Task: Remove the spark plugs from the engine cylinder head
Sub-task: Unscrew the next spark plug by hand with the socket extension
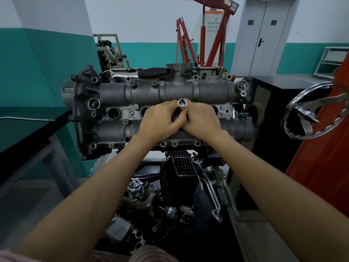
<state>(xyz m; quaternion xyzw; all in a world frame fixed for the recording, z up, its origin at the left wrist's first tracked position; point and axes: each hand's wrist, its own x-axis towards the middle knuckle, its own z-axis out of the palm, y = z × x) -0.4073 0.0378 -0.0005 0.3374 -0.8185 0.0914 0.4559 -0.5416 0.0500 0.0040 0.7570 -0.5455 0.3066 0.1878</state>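
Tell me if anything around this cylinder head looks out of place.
The ratchet wrench lies loose along the far edge of the cylinder head, not on the socket that both hands grip over a plug well. Nothing else stands out.

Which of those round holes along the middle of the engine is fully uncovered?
The leftmost hole, beside the timing end. The next one is half hidden by the left hand; the rightmost hole peeks past the right hand.

Cylinder head [160, 91]: matt, rough cast grey metal.
Socket [182, 102] and handwheel [309, 110] polished, glossy metal; ratchet handle [154, 72] matt black.
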